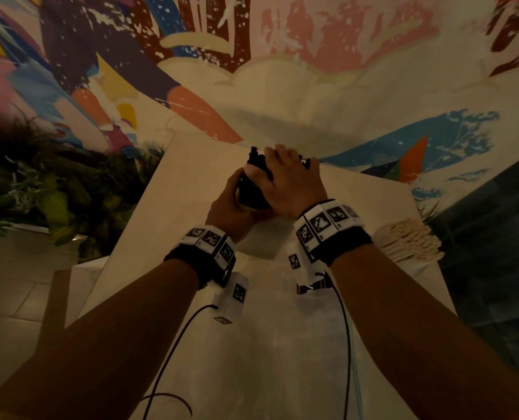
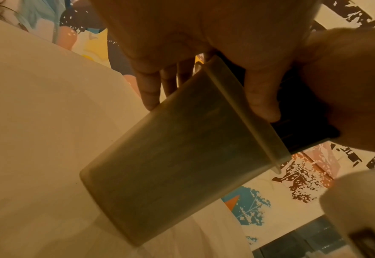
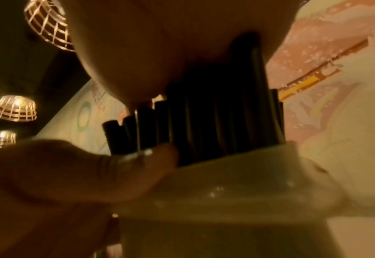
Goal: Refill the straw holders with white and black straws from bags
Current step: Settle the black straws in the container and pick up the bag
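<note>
1. Standing out of the straw holder point(image 2: 182, 157) is a tight bundle of black straws point(image 3: 215, 125), their tips uneven, with one at the right reaching higher than the rest.
2. The holder is a pale, smooth-walled cup with a flat rim; in the left wrist view it is tilted, and its base is on or just above the white table point(image 1: 191, 177), which of the two cannot be told.
3. The left hand point(image 1: 231, 207) grips the holder from the near side, fingers wrapped round its wall and thumb at the rim against the straws.
4. The right hand point(image 1: 291, 183) lies over the straw tops, palm down and fingers curled round the bundle.
5. The holder is at the far middle of the table, close to the painted wall point(image 1: 343, 71).
6. Bare tabletop lies to its left and toward the person.
7. White straws point(image 1: 409, 241) are heaped at the right edge, well apart from the hands, and plants point(image 1: 40, 183) border the left edge.
</note>
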`<state>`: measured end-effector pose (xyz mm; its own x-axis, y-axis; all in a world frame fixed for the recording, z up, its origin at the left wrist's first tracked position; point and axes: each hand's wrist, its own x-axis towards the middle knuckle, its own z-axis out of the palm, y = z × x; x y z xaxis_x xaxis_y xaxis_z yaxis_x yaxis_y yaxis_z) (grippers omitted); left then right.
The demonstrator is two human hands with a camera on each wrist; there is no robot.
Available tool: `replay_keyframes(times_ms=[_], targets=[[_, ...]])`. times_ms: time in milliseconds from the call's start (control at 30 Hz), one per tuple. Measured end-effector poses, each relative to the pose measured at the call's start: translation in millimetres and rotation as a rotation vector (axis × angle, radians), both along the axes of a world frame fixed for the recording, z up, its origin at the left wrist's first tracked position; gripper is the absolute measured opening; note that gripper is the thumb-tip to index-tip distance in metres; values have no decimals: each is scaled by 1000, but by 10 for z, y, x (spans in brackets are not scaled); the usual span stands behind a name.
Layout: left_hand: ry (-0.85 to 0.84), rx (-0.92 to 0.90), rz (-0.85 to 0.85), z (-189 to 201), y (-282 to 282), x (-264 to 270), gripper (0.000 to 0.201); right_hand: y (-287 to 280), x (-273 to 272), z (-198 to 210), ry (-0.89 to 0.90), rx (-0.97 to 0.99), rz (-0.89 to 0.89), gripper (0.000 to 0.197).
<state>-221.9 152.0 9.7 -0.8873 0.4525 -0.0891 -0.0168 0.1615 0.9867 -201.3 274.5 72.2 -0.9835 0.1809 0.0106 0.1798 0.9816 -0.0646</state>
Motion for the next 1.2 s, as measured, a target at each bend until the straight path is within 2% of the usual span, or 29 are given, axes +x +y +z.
replay_keyframes(times_ms=[133,233,333,400,467,533,600,667,733,867,933,1033,1067,1133,1200], targets=[[48,-41,4,-9,11,-22,100,10,12,-31,36,-14,-112,78],[122,-78,-48,60,4,-4,99,-29,-37,-47,30,-30,-32,68],[142,-81,-91,184,-29,-52,118,129,-79,51,158,-272,-89,67],[261,-111,-45,288,-31,-152,125,275,-101,29,229,-310,-177,68],[413,-233,-103,359,17,-267,128,294,-99,-87,169,-363,-171,66],[481,-402,-243,390,93,-346,134,258,-93,-188,143,-368,-123,60],[527,-500,-310,412,145,-379,124,254,-90,-204,153,-319,-105,55],[607,-526,-303,407,157,-387,109,263,-61,-192,172,-289,-88,52],[654,-548,-271,424,141,-360,103,260,-29,-171,198,-301,-78,47],[644,-546,-219,441,122,-277,99,222,28,-116,268,-321,-118,42],[617,-541,-228,442,121,-290,99,219,29,-98,236,-339,-115,43],[580,-576,-252,494,77,-291,112,238,18,-31,123,-384,-135,60],[551,-545,-223,523,23,-289,116,252,53,29,151,-408,-158,65],[478,-358,-109,569,-170,-273,115,317,259,144,371,-518,-186,61],[367,-143,58,454,-481,-267,100,357,708,187,654,-601,-186,48]])
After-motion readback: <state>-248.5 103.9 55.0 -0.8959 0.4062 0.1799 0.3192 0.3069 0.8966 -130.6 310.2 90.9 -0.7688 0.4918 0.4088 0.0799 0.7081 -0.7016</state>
